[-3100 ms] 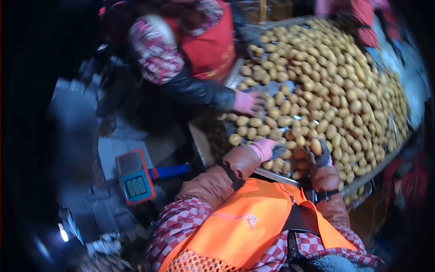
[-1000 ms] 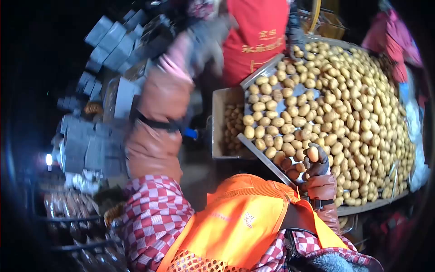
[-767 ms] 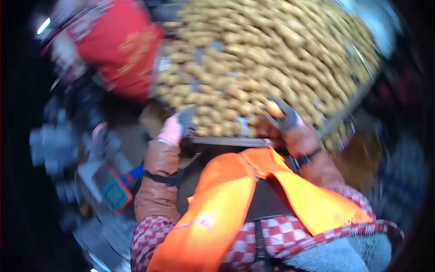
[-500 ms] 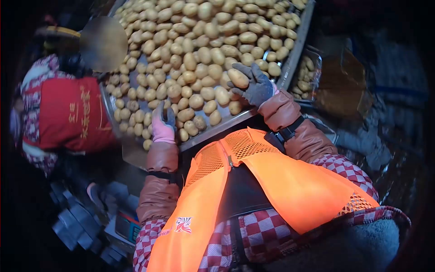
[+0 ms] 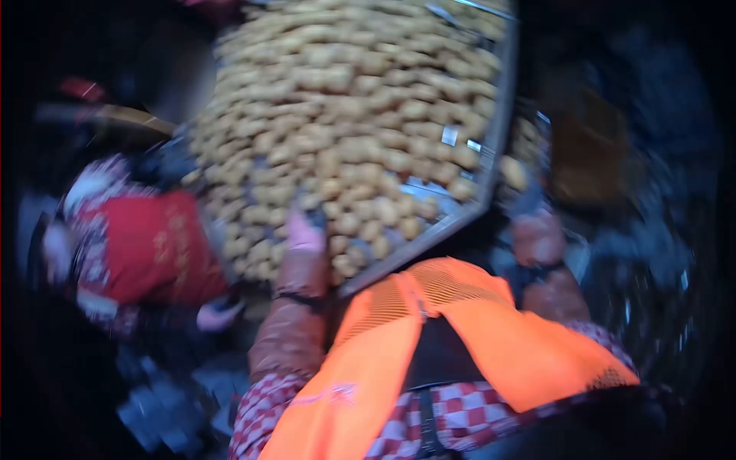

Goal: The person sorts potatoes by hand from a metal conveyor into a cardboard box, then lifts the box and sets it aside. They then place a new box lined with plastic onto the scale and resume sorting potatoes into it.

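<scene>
Many potatoes [image 5: 360, 146] cover a metal-rimmed sorting table [image 5: 468, 218]. Beyond the table's right edge, my gloved right hand [image 5: 527, 201] has a single potato [image 5: 513, 173] in its fingers, beside a container of potatoes [image 5: 526, 142]. My left hand [image 5: 307, 228], in a grey and pink glove, rests among the potatoes near the table's front edge. Motion blur smears its fingers, so I cannot make out whether it grips anything.
At the left, a co-worker in a red apron [image 5: 157, 249] is beside the table. A brown cardboard box [image 5: 586, 153] stands to the right. Grey blocky objects [image 5: 165, 402] lie at the lower left, blurred.
My right hand has carried a potato from above the table out past its right edge. My left hand stays among the potatoes. The whole view has shifted and blurred.
</scene>
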A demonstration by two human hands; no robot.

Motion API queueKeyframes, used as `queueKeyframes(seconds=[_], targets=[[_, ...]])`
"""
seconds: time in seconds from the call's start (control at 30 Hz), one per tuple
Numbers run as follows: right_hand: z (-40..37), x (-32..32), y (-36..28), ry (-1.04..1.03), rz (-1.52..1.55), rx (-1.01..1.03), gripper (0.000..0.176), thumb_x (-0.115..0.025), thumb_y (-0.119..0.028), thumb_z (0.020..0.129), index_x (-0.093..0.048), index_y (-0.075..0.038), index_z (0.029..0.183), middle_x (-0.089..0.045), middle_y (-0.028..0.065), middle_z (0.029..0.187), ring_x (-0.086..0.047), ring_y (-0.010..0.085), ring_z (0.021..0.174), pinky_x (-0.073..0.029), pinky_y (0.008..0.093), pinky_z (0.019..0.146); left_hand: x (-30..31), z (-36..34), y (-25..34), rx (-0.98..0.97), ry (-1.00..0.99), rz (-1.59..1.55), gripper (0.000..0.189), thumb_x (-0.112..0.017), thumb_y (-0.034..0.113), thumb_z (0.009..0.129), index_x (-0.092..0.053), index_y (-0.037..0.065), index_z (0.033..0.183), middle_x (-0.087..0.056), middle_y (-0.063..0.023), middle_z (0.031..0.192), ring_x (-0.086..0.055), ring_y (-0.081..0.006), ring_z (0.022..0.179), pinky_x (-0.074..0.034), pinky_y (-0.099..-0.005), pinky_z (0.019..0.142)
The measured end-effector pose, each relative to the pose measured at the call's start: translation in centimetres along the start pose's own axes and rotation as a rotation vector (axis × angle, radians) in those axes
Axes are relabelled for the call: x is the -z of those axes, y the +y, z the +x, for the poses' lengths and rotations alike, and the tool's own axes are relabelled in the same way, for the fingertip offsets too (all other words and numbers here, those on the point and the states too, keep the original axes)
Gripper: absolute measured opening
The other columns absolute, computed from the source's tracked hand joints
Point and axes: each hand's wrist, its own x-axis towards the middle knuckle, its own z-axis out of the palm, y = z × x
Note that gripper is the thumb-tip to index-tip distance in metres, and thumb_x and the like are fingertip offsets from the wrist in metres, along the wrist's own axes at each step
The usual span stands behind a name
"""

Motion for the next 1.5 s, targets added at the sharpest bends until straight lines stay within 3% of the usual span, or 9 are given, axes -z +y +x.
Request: queueKeyframes(seconds=[0.33, 0.5, 0.57, 0.63, 0.77, 0.93, 1.03, 1.3, 1.5], targets=[[2.9, -2.8, 3.9, -0.200, -0.278, -0.097, 0.058, -0.060, -0.029, 0.095, -0.039, -0.010, 0.147, -0.060, 0.0088, 0.120, -0.062, 0.0205, 0.094, -0.053, 0.0296, 0.068, 3.6, -4.1, 6.4, 0.257, 0.064, 0.081, 0.061, -0.061, 0.043, 0.092, -0.048, 0.009, 0.142, -0.063, -0.0225, 0.122, -0.061, -0.0386, 0.111, -0.047, -0.0455, 0.098], [4.1, -10.8, -5.7, -0.496, 0.784, 0.114, 0.063, -0.060, -0.029, 0.095, -0.035, -0.011, 0.150, -0.059, 0.0092, 0.121, -0.062, 0.0224, 0.095, -0.054, 0.0326, 0.068, 2.2, -2.1, 5.8, 0.423, 0.138, -0.091, 0.066, -0.061, 0.045, 0.091, -0.044, 0.011, 0.146, -0.062, -0.0224, 0.124, -0.060, -0.0385, 0.113, -0.047, -0.0452, 0.098], [3.3, -10.7, -14.9, -0.483, 1.442, -0.522, 0.074, -0.064, -0.026, 0.093, -0.025, -0.012, 0.155, -0.055, 0.0125, 0.130, -0.061, 0.0265, 0.106, -0.055, 0.0382, 0.080, 1.7, -1.9, 4.9, 0.233, 0.266, -0.195, 0.070, -0.063, 0.047, 0.089, -0.044, 0.012, 0.147, -0.055, -0.0227, 0.135, -0.054, -0.0389, 0.124, -0.043, -0.0440, 0.105], [3.5, -11.8, -18.1, -0.495, 1.345, -0.430, 0.076, -0.064, -0.022, 0.095, -0.020, -0.011, 0.156, -0.051, 0.0117, 0.137, -0.060, 0.0246, 0.112, -0.053, 0.0343, 0.087, 2.8, -3.5, 4.1, -0.044, 0.278, 0.055, 0.073, -0.061, 0.051, 0.089, -0.043, 0.012, 0.147, -0.047, -0.0222, 0.145, -0.045, -0.0387, 0.134, -0.036, -0.0462, 0.111], [3.8, -14.6, -15.1, -0.628, 1.130, -0.253, 0.059, -0.063, -0.017, 0.096, -0.037, -0.008, 0.149, -0.055, 0.0111, 0.133, -0.059, 0.0205, 0.111, -0.052, 0.0311, 0.089, 6.3, -10.8, 2.2, -0.010, -0.163, 0.487, 0.074, -0.061, 0.061, 0.084, -0.046, 0.021, 0.145, -0.034, -0.0111, 0.156, -0.029, -0.0389, 0.143, -0.018, -0.0568, 0.118], [0.4, -17.8, -13.9, -0.565, 0.628, 0.011, 0.047, -0.073, -0.014, 0.088, -0.059, -0.006, 0.132, -0.063, 0.0126, 0.123, -0.062, 0.0233, 0.106, -0.052, 0.0329, 0.091, 7.6, -15.0, -1.5, 0.240, -0.094, 0.463, 0.059, -0.063, 0.039, 0.084, -0.050, 0.032, 0.142, -0.037, -0.0025, 0.155, -0.031, -0.0329, 0.144, -0.020, -0.0558, 0.117], [-0.5, -15.7, -19.6, -0.419, -0.222, 0.667, 0.062, -0.079, -0.037, 0.078, -0.059, -0.019, 0.134, -0.050, 0.0206, 0.141, -0.045, 0.0423, 0.131, -0.037, 0.0531, 0.109, 7.7, -15.9, -1.8, 0.393, -0.040, 0.488, 0.058, -0.062, 0.025, 0.085, -0.051, 0.032, 0.141, -0.041, -0.0047, 0.152, -0.033, -0.0308, 0.143, -0.026, -0.0564, 0.115], [-3.9, -22.4, -24.9, -0.628, -0.488, 0.734, 0.070, -0.080, -0.034, 0.071, -0.052, -0.028, 0.135, -0.038, 0.0123, 0.149, -0.033, 0.0462, 0.137, -0.031, 0.0755, 0.100, 9.0, -19.6, -6.7, 0.656, 0.164, 0.133, 0.059, -0.069, 0.041, 0.085, -0.056, 0.010, 0.134, -0.046, -0.0182, 0.144, -0.045, -0.0432, 0.130, -0.041, -0.0478, 0.107], [-6.0, -27.6, -27.7, -0.689, 0.127, 1.186, 0.034, -0.065, -0.019, 0.078, -0.063, -0.011, 0.111, -0.062, 0.0134, 0.118, -0.056, 0.0344, 0.117, -0.045, 0.0458, 0.100, 5.9, -15.0, -0.3, 0.142, 0.264, 0.066, 0.048, -0.060, 0.019, 0.086, -0.057, 0.014, 0.134, -0.047, -0.0189, 0.144, -0.042, -0.0385, 0.134, -0.032, -0.0480, 0.113]])
